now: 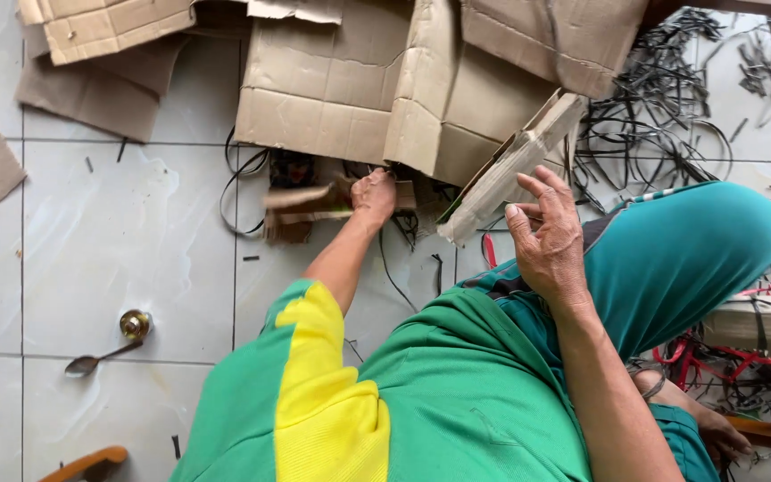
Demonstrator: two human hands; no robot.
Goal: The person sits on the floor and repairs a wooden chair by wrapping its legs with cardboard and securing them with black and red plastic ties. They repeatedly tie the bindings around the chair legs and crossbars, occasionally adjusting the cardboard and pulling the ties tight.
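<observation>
Left hand (374,195) grips brush (301,202); right hand (548,234) open.

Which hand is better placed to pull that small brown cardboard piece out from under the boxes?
Left, probably. The left hand is already closed on the small cardboard piece on the tile floor. The right hand hovers open over the knee, holding nothing.

- Flattened cardboard sheets (332,89) are spread on the floor (127,232) at the far side.
- A small cardboard piece (301,207) is held just before them by the left hand (374,196).
- The right hand (546,236) is placed right of it, beside a folded cardboard flap (510,165).
- Tangled strips (662,107) are piled far right.
- A spoon (95,360) lies near left, just before a small round cap (135,323).
</observation>
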